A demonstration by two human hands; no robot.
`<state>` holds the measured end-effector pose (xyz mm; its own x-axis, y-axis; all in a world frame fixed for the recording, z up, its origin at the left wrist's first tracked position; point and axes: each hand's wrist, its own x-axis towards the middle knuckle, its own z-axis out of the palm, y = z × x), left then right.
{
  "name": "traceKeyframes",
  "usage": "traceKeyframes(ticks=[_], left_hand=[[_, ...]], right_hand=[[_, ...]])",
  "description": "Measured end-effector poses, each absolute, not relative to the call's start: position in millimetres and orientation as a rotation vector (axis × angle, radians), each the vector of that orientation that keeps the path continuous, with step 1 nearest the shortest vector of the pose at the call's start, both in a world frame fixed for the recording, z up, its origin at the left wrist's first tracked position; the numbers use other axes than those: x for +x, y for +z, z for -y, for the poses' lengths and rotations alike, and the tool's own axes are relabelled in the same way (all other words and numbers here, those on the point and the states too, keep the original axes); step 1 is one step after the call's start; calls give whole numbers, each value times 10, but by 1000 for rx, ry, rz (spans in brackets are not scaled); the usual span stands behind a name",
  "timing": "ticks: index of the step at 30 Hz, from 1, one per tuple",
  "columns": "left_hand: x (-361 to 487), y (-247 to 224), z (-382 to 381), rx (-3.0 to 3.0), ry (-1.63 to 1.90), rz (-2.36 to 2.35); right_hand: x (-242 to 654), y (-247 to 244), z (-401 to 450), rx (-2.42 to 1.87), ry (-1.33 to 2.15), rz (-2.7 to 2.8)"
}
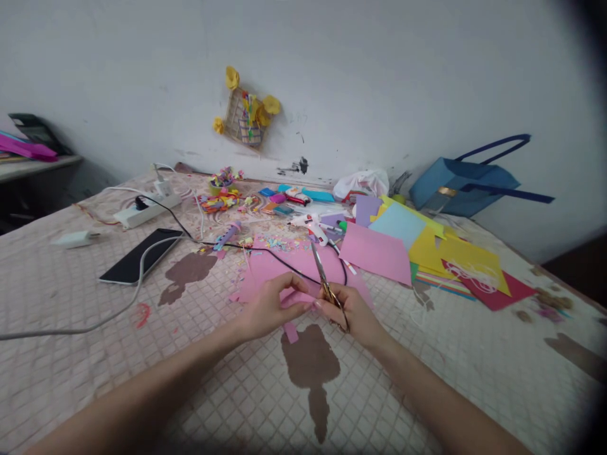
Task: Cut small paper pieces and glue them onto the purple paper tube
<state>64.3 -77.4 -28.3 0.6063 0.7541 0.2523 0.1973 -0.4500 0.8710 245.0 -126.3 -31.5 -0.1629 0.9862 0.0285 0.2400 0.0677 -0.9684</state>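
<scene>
My left hand (272, 308) pinches a small piece of pink paper (302, 297) between thumb and fingers. Gold-handled scissors (324, 273) are in my right hand (353, 313), blades pointing up and away from me, and its fingertips meet those of my left hand. Below the left fingers a pink paper strip (291, 332) shows; I cannot tell whether it joins the held piece. Both hands are over the near edge of a large pink sheet (265, 265) strewn with small paper bits. A white glue gun (310, 226) lies just beyond the scissors, its black cord crossing the sheet.
Coloured paper sheets (377, 249) lie at the right, with a blue bag (467, 183) behind them. On the left are a dark phone (142, 256), a white charger (76, 239) and a power strip (148, 212) with cables. A pot of paper flowers (222, 181) stands near the wall.
</scene>
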Motion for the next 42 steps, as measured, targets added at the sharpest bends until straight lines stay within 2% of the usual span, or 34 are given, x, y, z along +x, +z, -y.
traceKeyframes(ticks=[8, 22, 29, 42], left_hand=[[651, -367, 717, 1533, 588, -636], [638, -390, 703, 1315, 583, -713], [617, -484, 603, 1047, 760, -721], [589, -476, 502, 725, 827, -652]], right_hand=[[2450, -356, 1292, -1268, 1240, 1471], [2414, -341, 1289, -1251, 1229, 1315], [2393, -401, 1323, -962, 1478, 1212], [2300, -455, 1376, -829, 1885, 1059]])
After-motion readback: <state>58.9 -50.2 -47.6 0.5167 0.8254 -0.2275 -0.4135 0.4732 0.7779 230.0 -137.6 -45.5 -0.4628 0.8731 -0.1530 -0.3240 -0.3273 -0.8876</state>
